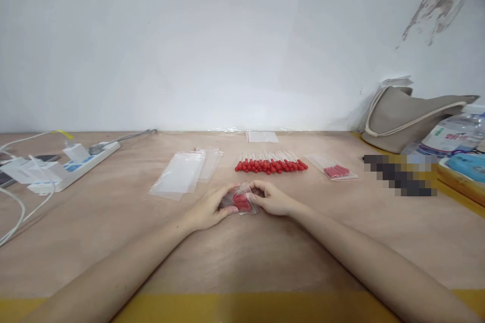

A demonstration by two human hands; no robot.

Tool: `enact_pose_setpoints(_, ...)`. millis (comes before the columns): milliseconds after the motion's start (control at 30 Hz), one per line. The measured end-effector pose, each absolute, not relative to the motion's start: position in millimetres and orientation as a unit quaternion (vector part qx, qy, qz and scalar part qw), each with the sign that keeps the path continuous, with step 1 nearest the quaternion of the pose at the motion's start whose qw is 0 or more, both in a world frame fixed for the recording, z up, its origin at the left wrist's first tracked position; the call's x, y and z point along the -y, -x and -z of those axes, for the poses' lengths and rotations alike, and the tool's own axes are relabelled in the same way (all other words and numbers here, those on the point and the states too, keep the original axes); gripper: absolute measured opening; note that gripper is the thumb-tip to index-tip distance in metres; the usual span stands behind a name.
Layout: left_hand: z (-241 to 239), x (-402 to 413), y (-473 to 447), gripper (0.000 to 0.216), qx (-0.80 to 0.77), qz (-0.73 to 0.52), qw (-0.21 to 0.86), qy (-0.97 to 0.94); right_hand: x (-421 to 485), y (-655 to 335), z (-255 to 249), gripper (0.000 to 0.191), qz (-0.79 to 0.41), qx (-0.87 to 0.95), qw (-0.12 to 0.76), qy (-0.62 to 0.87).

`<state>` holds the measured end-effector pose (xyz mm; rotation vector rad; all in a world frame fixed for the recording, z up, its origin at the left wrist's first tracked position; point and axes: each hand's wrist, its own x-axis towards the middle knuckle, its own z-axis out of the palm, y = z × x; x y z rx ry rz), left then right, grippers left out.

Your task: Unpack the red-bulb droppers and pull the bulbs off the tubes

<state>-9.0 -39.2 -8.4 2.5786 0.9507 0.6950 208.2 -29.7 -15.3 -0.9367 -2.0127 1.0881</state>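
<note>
Both hands hold a small clear plastic bag (pixel 242 203) with red pieces inside, low over the middle of the table. My left hand (pixel 208 209) grips its left side, fingers behind and thumb in front. On its right side, my right hand (pixel 273 199) pinches the plastic between thumb and fingers. Just beyond the hands lies a row of pale sticks with red heads (pixel 271 165), heads toward me. To their right a clear bag with red-headed sticks (pixel 336 170) lies flat. Several flat clear bags (pixel 178 174) overlap on the left.
A white packet (pixel 262 137) lies near the wall. On the left are a white power strip (pixel 91 161) with chargers, and white cables (pixel 22 212). At the right stand a grey bag (pixel 405 116) and a plastic bottle (pixel 454 133), with a blurred dark object (pixel 397 176) in front.
</note>
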Motion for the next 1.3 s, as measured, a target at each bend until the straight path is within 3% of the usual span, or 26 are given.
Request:
enact_pose_setpoints(200, 6.3, 39.8, 7.4, 0.047, -0.319, -0.258, 0.158, -0.898, 36.0, -211.0, 1.0, 0.035, -0.438, 0.823, 0.286, 0.220)
enact_pose_setpoints(433, 9.7, 37.4, 6.8, 0.049, -0.326, -0.277, 0.147, -0.892, 36.1, -209.2, 11.3, 0.030, -0.227, 0.871, 0.329, 0.286)
enact_pose_setpoints(633, 10.5, 35.5, 4.4, 0.049, -0.315, -0.282, 0.153, -0.893, 34.0, -207.3, 11.9, 0.016, -0.132, 0.876, 0.345, 0.311)
enact_pose_setpoints(767, 11.0, 35.2, 5.2, 0.051, -0.322, -0.267, 0.158, -0.894, 33.3, -210.5, 8.7, 0.016, -0.190, 0.855, 0.367, 0.313)
enact_pose_setpoints(900, 12.0, 35.9, 7.0, 0.052, -0.346, -0.264, 0.153, -0.887, 27.2, -221.5, 9.5, 0.023, -0.336, 0.769, 0.422, 0.343)
enact_pose_setpoints(1033, 10.8, 36.9, 7.6, 0.052, -0.363, -0.259, 0.146, -0.883, 23.2, -244.3, 1.7, 0.035, -0.451, 0.696, 0.404, 0.386)
enact_pose_setpoints(1167, 9.7, 37.0, 7.5, 0.049, -0.358, -0.261, 0.144, -0.885, 20.3, -287.1, -22.9, 0.034, -0.456, 0.678, 0.404, 0.411)
enact_pose_setpoints(1300, 10.6, 36.3, 7.9, 0.048, -0.358, -0.260, 0.141, -0.886, 10.1, -334.9, -44.9, 0.026, -0.377, 0.605, 0.513, 0.479)
